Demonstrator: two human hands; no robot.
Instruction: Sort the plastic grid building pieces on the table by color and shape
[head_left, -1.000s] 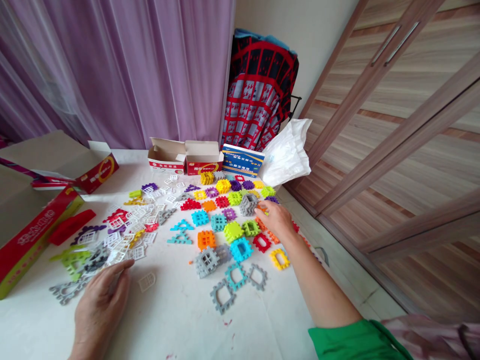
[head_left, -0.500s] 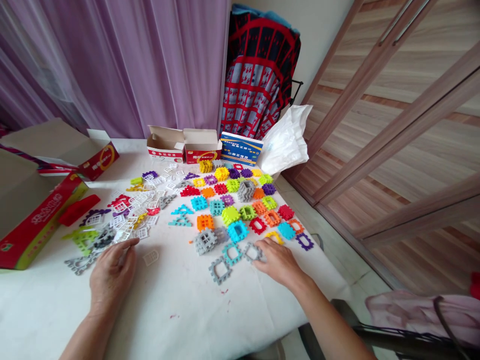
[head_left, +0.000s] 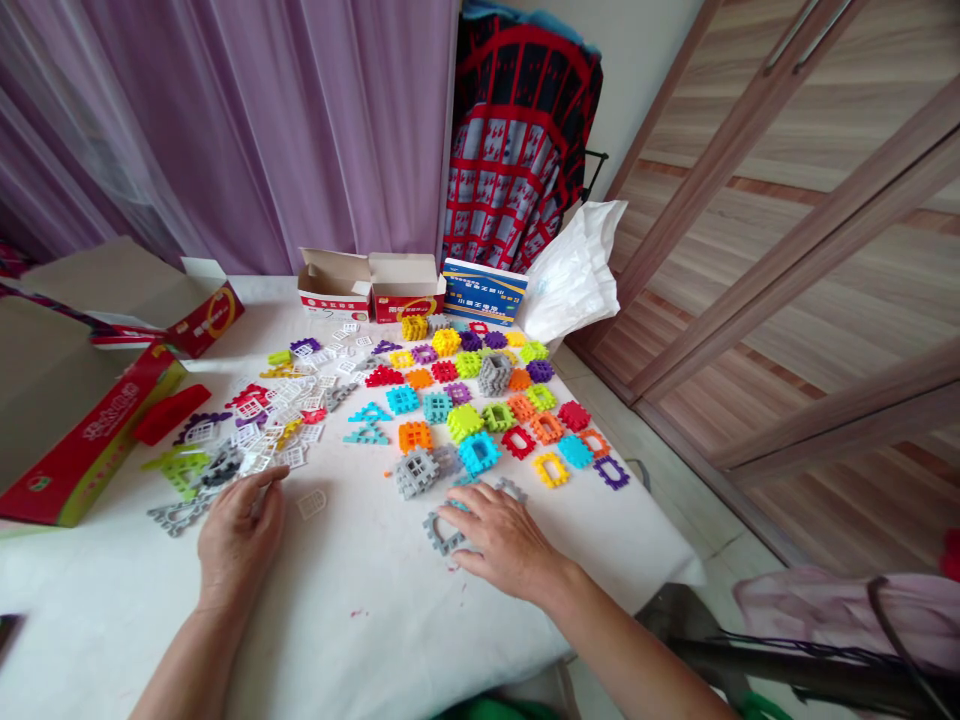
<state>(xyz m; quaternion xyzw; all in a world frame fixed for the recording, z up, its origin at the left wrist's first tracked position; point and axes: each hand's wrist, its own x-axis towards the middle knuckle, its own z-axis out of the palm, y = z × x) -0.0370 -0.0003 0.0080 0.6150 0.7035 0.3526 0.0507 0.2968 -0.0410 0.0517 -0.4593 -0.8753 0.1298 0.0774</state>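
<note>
My right hand (head_left: pixel 502 535) is palm down with its fingers spread over the near toy pieces. Its fingertips reach the edge of a grey square frame block (head_left: pixel 431 530). The hand covers most of a turquoise frame block (head_left: pixel 463 481) and of a second grey frame block (head_left: pixel 516 489). On the left, my left hand (head_left: pixel 241 525) rests on the cloth, index finger stretched out, with nothing visible in it. Just beyond it lie white window pieces (head_left: pixel 289 455) and a grey triangular piece (head_left: pixel 174 518). A single white window piece (head_left: pixel 311 504) lies to its right.
Rows of coloured square blocks (head_left: pixel 465 423) cover the table's middle and right. Red cartons (head_left: pixel 409 306), a blue box (head_left: pixel 484 292) and a white plastic bag (head_left: pixel 574 280) stand at the back. A large open red box (head_left: pixel 97 430) is at left, by a red piece (head_left: pixel 171 414).
My right hand has moved left and nearer, from the right-hand grey frame onto the frames beside it, and its fingers have spread. The yellow frame is uncovered. My left hand stays by the window pieces.
</note>
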